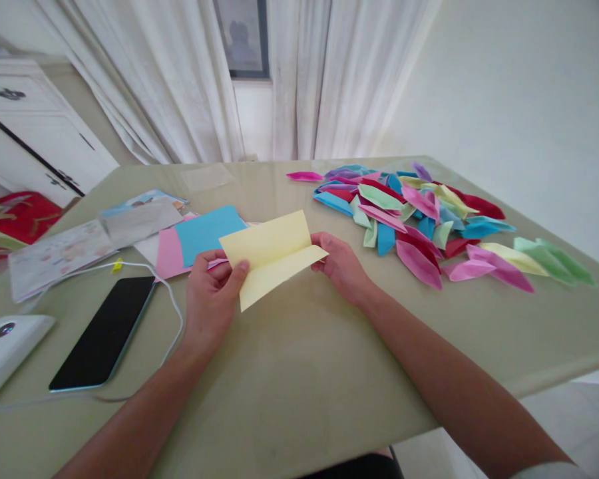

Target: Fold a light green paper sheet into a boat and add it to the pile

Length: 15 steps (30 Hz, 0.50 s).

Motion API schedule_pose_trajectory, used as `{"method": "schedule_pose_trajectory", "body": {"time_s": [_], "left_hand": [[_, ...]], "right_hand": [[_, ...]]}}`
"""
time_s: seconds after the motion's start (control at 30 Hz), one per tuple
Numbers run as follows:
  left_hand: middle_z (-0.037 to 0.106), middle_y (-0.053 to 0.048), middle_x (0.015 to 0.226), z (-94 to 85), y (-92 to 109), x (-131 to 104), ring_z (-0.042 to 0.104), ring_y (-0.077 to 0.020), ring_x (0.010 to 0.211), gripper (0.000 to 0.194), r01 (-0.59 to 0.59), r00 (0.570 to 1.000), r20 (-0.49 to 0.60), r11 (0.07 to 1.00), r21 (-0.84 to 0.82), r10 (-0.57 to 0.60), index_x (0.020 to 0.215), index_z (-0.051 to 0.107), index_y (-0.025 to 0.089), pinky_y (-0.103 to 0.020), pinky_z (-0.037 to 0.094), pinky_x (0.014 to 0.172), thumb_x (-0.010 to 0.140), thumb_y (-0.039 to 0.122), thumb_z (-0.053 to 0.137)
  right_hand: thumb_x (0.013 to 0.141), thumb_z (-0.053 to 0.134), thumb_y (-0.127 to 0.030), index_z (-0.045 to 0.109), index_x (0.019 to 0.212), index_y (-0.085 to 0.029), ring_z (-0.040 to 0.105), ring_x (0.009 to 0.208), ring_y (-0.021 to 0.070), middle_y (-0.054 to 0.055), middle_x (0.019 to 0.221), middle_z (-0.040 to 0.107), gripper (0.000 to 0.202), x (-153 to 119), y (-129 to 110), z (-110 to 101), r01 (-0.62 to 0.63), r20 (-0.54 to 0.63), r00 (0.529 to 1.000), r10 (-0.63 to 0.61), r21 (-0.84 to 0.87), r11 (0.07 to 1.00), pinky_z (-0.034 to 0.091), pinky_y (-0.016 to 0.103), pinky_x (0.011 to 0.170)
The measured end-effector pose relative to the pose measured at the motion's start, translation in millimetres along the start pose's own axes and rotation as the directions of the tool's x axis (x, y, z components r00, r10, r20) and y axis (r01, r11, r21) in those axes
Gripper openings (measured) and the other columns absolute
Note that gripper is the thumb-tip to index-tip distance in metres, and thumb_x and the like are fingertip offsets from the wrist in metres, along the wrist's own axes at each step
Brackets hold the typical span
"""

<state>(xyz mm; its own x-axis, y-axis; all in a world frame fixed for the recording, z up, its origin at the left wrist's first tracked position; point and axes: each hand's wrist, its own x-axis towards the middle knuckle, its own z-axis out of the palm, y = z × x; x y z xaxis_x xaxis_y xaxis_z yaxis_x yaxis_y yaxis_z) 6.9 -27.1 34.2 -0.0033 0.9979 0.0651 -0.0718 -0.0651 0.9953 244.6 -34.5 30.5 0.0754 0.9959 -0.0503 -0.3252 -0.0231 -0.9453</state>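
A pale yellow sheet of paper (269,256), creased lengthwise across its middle, is held up above the table between both hands. My left hand (213,289) pinches its left edge, thumb on the front and fingers behind. At the right edge, my right hand (340,266) grips the sheet near the end of the crease; some of its fingertips are hidden behind the paper. The sheet's lower half tilts up toward me. Just behind the left hand lie a blue sheet (209,233) and a pink sheet (168,255), partly overlapping.
Many folded paper pieces (379,206) in several colours are heaped at the right of the table (289,399). On the left are a black-screened phone (104,332), a white device (12,349), a white cable (177,313), and printed sheets (62,256). Curtains (299,80) hang behind.
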Motion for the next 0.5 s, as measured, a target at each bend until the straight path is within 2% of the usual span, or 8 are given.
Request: {"method": "schedule_pose_trajectory", "body": {"time_s": [0.07, 0.13, 0.23, 0.3, 0.37, 0.4, 0.43, 0.5], "left_hand": [[0.078, 0.006, 0.075, -1.9, 1, 1, 0.074, -0.0182, 0.062, 0.05, -0.026, 1.0, -0.012, 0.999, -0.024, 0.026, 0.113, 0.048, 0.029, -0.027, 0.058, 0.061, 0.084, 0.03, 0.088], [0.076, 0.007, 0.076, -4.3, 1, 2, 0.072, -0.0164, 0.062, 0.048, -0.076, 0.997, -0.009, 0.997, -0.031, 0.075, 0.108, 0.048, 0.03, -0.024, 0.055, 0.06, 0.082, 0.026, 0.089], [0.07, 0.004, 0.076, -7.6, -2, 5, 0.065, -0.0142, 0.064, 0.022, -0.198, 0.98, 0.005, 0.976, 0.087, 0.198, 0.095, 0.065, 0.024, -0.021, 0.05, 0.058, 0.086, 0.028, 0.085], [0.067, 0.001, 0.078, -8.8, -6, 6, 0.06, -0.0146, 0.066, 0.013, -0.231, 0.973, 0.063, 0.954, 0.191, 0.223, 0.099, 0.077, 0.022, -0.022, 0.05, 0.059, 0.092, 0.032, 0.079], [0.072, -0.004, 0.097, -8.4, -9, 5, 0.066, -0.0184, 0.081, 0.027, -0.227, 0.968, 0.156, 0.949, 0.22, 0.196, 0.118, 0.079, 0.023, -0.028, 0.057, 0.072, 0.094, 0.035, 0.076], [0.072, -0.007, 0.113, -7.8, -11, 4, 0.069, -0.0221, 0.095, 0.035, -0.241, 0.959, 0.205, 0.942, 0.234, 0.194, 0.126, 0.076, 0.024, -0.034, 0.059, 0.084, 0.094, 0.037, 0.077], [0.068, -0.01, 0.13, -7.0, -13, 3, 0.068, -0.0269, 0.113, 0.044, -0.282, 0.945, 0.245, 0.921, 0.267, 0.218, 0.133, 0.073, 0.025, -0.042, 0.058, 0.097, 0.092, 0.038, 0.079], [0.05, -0.014, 0.158, -5.5, -16, 0, 0.051, -0.0375, 0.142, 0.061, -0.414, 0.904, 0.29, 0.815, 0.405, 0.315, 0.144, 0.065, 0.027, -0.059, 0.042, 0.119, 0.087, 0.037, 0.084]], "right_hand": [[0.075, 0.088, -0.049, 0.076, 0.093, -0.023, 0.065, 0.075, 0.0151, 0.001, 0.089, 0.075, 0.034, 0, 2, -1, -0.004, 0.011, 1.0, 0.004, -0.017, 1.0, 0.048, 0.027, 0.068], [0.073, 0.089, -0.037, 0.075, 0.094, -0.023, 0.066, 0.076, 0.0161, 0.001, 0.09, 0.075, 0.029, 0, 3, -2, -0.01, 0.004, 1.0, 0.01, -0.02, 1.0, 0.05, 0.029, 0.073], [0.072, 0.087, -0.033, 0.072, 0.098, -0.023, 0.066, 0.076, 0.0174, 0.0, 0.086, 0.074, 0.032, 0, 1, -3, 0.025, -0.006, 1.0, -0.026, -0.082, 0.996, 0.051, 0.031, 0.073], [0.073, 0.086, -0.033, 0.065, 0.102, -0.025, 0.064, 0.073, 0.0172, -0.002, 0.081, 0.072, 0.037, 0, -2, -4, 0.051, -0.021, 0.998, -0.054, -0.136, 0.989, 0.049, 0.03, 0.069], [0.075, 0.084, -0.033, 0.056, 0.102, -0.027, 0.062, 0.069, 0.0165, -0.005, 0.078, 0.07, 0.04, -1, -6, -5, 0.069, -0.057, 0.995, -0.081, -0.184, 0.981, 0.047, 0.029, 0.066], [0.075, 0.082, -0.033, 0.053, 0.101, -0.028, 0.062, 0.068, 0.0163, -0.006, 0.078, 0.069, 0.04, -1, -7, -6, 0.071, -0.079, 0.993, -0.089, -0.214, 0.974, 0.046, 0.029, 0.064], [0.076, 0.08, -0.033, 0.05, 0.1, -0.028, 0.061, 0.067, 0.0163, -0.006, 0.078, 0.069, 0.039, -1, -9, -8, 0.066, -0.098, 0.991, -0.094, -0.256, 0.964, 0.046, 0.028, 0.063], [0.078, 0.075, -0.031, 0.049, 0.099, -0.028, 0.061, 0.066, 0.0167, -0.005, 0.077, 0.067, 0.034, -1, -12, -11, 0.048, -0.126, 0.987, -0.104, -0.383, 0.922, 0.044, 0.028, 0.061]]}}
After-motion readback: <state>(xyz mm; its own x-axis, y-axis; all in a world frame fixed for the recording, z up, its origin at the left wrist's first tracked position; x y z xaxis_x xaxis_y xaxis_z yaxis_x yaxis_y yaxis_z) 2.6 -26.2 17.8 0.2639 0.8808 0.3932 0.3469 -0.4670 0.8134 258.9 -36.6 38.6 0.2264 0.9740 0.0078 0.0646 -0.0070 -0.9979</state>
